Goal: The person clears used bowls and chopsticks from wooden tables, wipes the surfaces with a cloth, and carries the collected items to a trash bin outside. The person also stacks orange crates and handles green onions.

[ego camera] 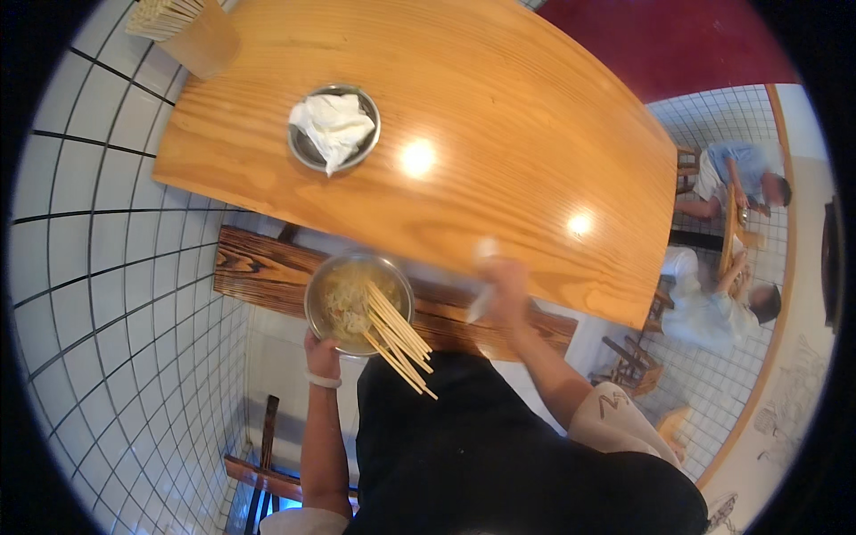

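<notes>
My left hand (pixel 322 356) grips the rim of a metal bowl (pixel 313 294) at the table's near edge. Broth and noodle-like food scraps (pixel 342 304) lie in the bowl. Several pale wooden chopsticks (pixel 400 328) lean out of it over its right rim. My right hand (pixel 506 287), blurred, is closed around a white tissue or cloth (pixel 483 301) by the front edge of the wooden table (pixel 521 154). On the table, farther off, a second metal bowl (pixel 361 155) holds a crumpled white tissue (pixel 332 124).
A holder (pixel 204 47) full of chopsticks stands at the far left against the tiled wall (pixel 87 234). Below the near edge runs a dark wooden bench (pixel 261 267). Two people (pixel 715 314) sit at another table on the right, with wooden stools (pixel 628 368) nearby.
</notes>
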A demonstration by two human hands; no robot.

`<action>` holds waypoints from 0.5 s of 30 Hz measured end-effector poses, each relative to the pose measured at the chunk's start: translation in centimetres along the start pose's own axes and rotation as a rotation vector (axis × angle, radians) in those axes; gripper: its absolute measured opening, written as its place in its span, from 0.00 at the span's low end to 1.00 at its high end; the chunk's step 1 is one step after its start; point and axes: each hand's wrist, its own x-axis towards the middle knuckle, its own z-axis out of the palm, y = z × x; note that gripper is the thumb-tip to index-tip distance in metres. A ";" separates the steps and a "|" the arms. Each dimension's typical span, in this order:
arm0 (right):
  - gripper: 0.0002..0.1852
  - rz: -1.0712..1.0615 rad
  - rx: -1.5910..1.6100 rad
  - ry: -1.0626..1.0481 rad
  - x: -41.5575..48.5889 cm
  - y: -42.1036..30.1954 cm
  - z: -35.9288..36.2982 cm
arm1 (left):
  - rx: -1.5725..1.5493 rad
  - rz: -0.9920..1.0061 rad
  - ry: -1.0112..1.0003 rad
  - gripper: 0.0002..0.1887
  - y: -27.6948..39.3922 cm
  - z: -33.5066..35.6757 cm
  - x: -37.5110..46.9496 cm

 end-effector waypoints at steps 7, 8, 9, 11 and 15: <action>0.14 0.494 0.792 -0.087 16.6 -8.2 3.7 | -0.050 0.054 0.090 0.29 1.5 1.5 -1.8; 0.19 0.523 0.676 -0.145 19.1 -7.7 3.0 | -0.060 0.063 0.089 0.29 1.8 1.8 -2.0; 0.24 0.507 0.583 -0.191 21.4 -7.1 2.4 | -0.089 0.107 0.021 0.30 2.1 2.1 -2.3; 0.27 0.545 0.401 -0.310 24.2 -6.5 2.5 | -0.035 0.111 0.095 0.30 2.8 2.5 -3.0; 0.31 0.393 0.308 -0.320 26.7 -5.8 4.9 | 0.002 0.151 0.202 0.29 4.1 3.6 -5.3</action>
